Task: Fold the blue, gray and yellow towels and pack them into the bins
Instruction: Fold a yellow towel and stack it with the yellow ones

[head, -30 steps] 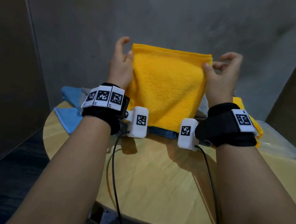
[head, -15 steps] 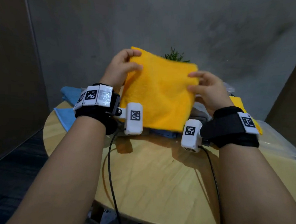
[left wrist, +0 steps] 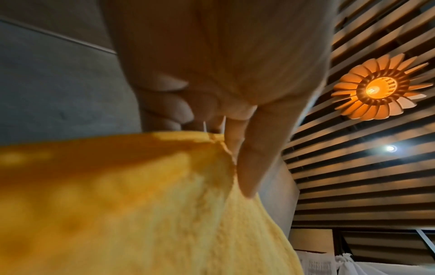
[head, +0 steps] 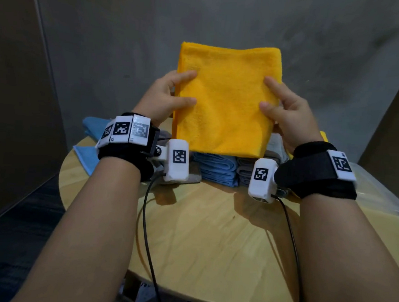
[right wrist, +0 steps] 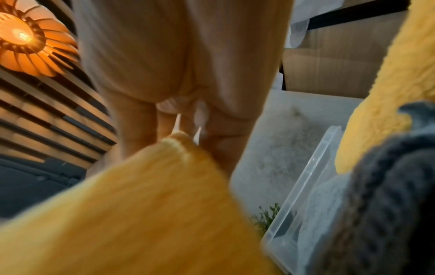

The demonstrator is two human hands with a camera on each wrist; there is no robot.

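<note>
Yellow terry fills the middle of the head view: a folded yellow towel [head: 227, 99] is held upright in the air above the far part of a round wooden table [head: 211, 240], its folded edge on top and its lower edge hanging just above the stacks behind the wrists. The left hand [head: 167, 95] pinches the towel's left edge, thumb and forefinger lying on the near face and the other fingers out of sight behind it. The right hand [head: 287, 107] pinches the right edge the same way, 2 digits on the near face. In the left wrist view the thumb [left wrist: 254, 158] presses along the cloth's edge while the other fingers curl behind the towel [left wrist: 141, 204]. The right wrist view is blurred, yet it shows fingers closed on a corner of the towel [right wrist: 146, 214]. Under the held towel, a stack of folded blue towels [head: 218, 168] rests on the table, with folded gray towels [head: 246, 170] touching it on the right. A loose blue towel [head: 89, 144] lies at the table's far left edge. A clear bin [head: 378, 196] sits at the right edge, and more yellow cloth [right wrist: 388, 93] shows near the clear plastic in the right wrist view.
</note>
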